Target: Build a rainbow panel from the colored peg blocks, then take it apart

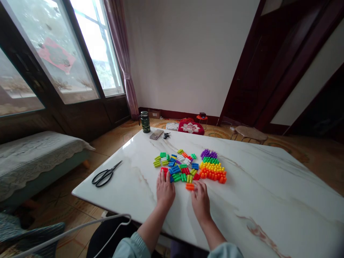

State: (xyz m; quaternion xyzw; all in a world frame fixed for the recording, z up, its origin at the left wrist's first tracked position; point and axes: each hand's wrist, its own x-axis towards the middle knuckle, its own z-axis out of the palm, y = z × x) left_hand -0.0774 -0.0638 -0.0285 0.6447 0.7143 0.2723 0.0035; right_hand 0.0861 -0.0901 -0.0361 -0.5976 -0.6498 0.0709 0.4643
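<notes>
"Across the white marbled table [268, 179], what has the left hand [165, 191] got?"

"Nothing gripped, from where I stand. Its fingers lie loosely extended over a red piece [164, 169] at the near left of the loose pieces [175, 169], perhaps steadying that side."

"And the right hand [201, 200]?"

"Thumb and fingertips seem pinched on one end of an orange piece [190, 186], just in front of the jumble. Held that way, most of it stays in sight."

"Why the tidy rows [212, 167] beside it?"

"Grouped by colour, I'd say: purple farthest, then green, yellow, orange nearest (rather like a small striped flag). Both lots sit within easy reach."

"The scissors [104, 175] lie well apart on the left, maybe for elbow room."

"So too, at the far edge, the dark bottle [145, 122], phone [156, 134] and keys [166, 135]."

"Handsome top, glossy and brown-veined."

"It catches light from the window [110, 53]. Beyond are a tied curtain [120, 46], a lace-covered bench [40, 143] and a low stool [249, 133] near the dark door [249, 68]."
</notes>
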